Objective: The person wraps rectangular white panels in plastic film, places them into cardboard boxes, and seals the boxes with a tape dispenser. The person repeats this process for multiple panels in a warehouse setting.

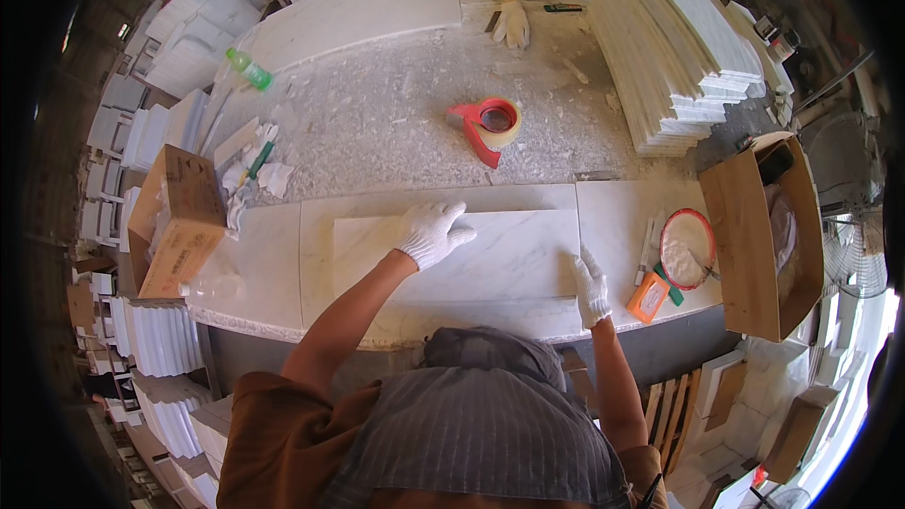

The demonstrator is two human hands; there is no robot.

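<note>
A pale marble slab (pixel 509 245) with faint grey veins lies lengthwise before me, on top of another marble piece. My left hand (pixel 434 234), in a white knit glove, rests on its upper face toward the far edge, thumb spread from the fingers. At the slab's right end is my right hand (pixel 591 288), gloved too, its fingers stretched out along the short edge. Neither hand is closed round anything. Just right of that hand lie an orange box (pixel 649 297) and a red-rimmed bowl (pixel 687 247) of pale paste with a tool in it.
A red tape dispenser (pixel 492 128) sits on the dusty table middle. Stacked slabs (pixel 660 57) stand at far right. Cardboard boxes flank both sides, one left (pixel 193 226), one right (pixel 754 236). A green bottle (pixel 250 70) and a loose glove (pixel 512 24) lie farther back.
</note>
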